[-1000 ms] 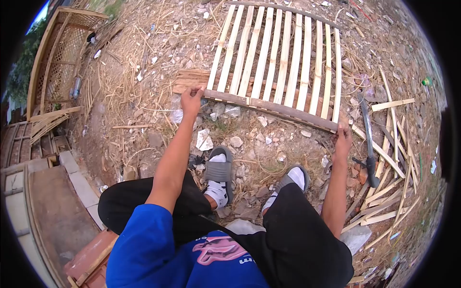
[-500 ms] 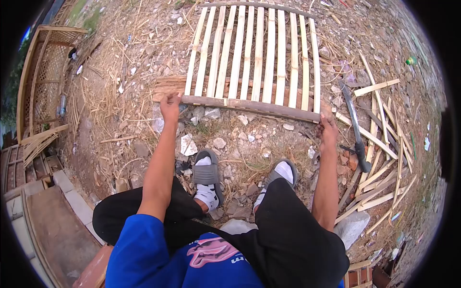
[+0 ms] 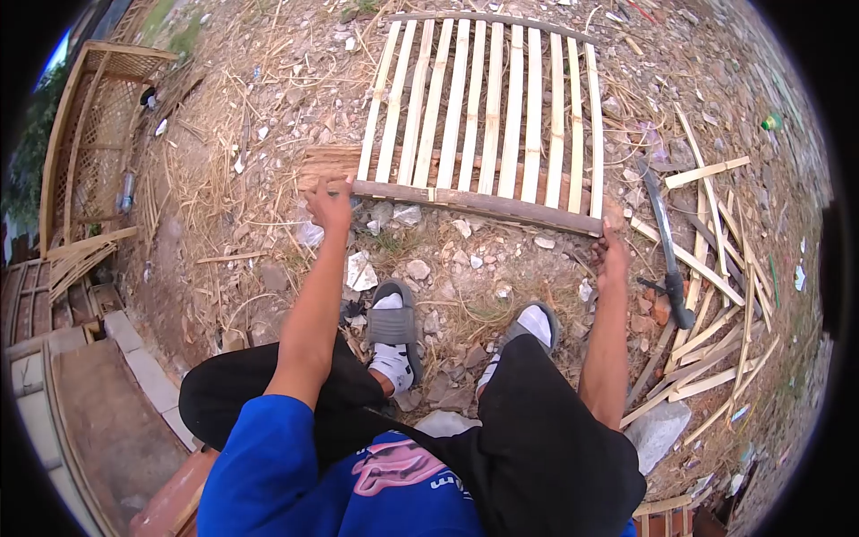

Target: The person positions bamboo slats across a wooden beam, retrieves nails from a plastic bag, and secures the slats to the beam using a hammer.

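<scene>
A slatted wooden frame (image 3: 474, 204) lies ahead of me, its pale, split-looking slats running between two darker bars. At the left end of the near bar, my left hand (image 3: 329, 204) has its fingers bent against the bar's tip. My right hand (image 3: 613, 255) closes round the opposite end, its fingers partly hidden. Beneath the slats, close to the near bar, is a weathered reddish-brown board (image 3: 324, 166). A machete-like blade with a black handle (image 3: 664, 242) rests on the ground to the right of my right hand.
Loose wooden strips (image 3: 716, 358) are piled at the right, near a pale rock (image 3: 660, 431). Stones and dry stalks litter the ground. A lattice-sided wooden structure (image 3: 94, 143) stands at far left. A green bottle (image 3: 770, 123) lies at far right. My sandalled feet (image 3: 394, 331) are below the frame.
The view has shifted slightly, so the scene sits a little right and lower. My left hand's fingers have changed their pose at the bar end. The right hand stays at its end.
</scene>
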Tool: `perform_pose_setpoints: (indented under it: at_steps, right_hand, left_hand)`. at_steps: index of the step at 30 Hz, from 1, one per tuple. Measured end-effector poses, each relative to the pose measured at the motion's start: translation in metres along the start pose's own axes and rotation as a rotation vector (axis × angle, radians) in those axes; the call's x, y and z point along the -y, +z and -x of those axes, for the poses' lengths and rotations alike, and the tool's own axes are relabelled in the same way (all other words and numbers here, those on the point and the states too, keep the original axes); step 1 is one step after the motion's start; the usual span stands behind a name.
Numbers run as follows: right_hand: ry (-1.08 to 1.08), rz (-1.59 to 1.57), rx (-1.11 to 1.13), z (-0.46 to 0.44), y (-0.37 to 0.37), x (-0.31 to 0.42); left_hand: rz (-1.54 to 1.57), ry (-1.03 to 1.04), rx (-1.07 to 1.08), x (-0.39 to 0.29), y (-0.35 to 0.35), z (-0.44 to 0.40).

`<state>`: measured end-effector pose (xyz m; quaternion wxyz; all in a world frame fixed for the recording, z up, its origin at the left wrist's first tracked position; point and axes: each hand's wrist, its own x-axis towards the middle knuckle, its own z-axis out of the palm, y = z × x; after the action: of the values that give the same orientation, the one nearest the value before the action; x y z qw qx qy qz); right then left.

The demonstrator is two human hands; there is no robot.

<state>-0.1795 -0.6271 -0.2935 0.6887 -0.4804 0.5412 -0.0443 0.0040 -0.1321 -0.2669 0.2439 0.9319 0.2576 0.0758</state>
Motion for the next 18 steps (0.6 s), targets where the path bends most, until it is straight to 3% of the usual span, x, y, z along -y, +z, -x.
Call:
perform_pose_setpoints:
  at_steps: [3,6,9,12,18]
  right_hand:
    - [-0.06,0.051,0.001,-0.007,-0.001,-0.002]
    - [-0.073,0.054,-0.014,-0.01,0.0,-0.006]
    - [-0.076,0.067,-0.032,0.0,0.0,0.0]
    - [-0.061,0.082,-0.011,0.004,0.002,0.005]
    - [-0.045,0.043,0.02,0.002,0.004,0.002]
  left_hand:
    - [0.086,0.012,-0.061,-0.005,0.007,0.007]
    - [0.202,-0.139,-0.089,-0.009,0.01,0.011]
    - [0.273,-0.181,0.006,0.019,0.034,-0.007]
    - [0.51,-0.335,0.191,-0.012,0.006,0.006]
    - [0.663,-0.439,0.324,-0.004,0.006,-0.009]
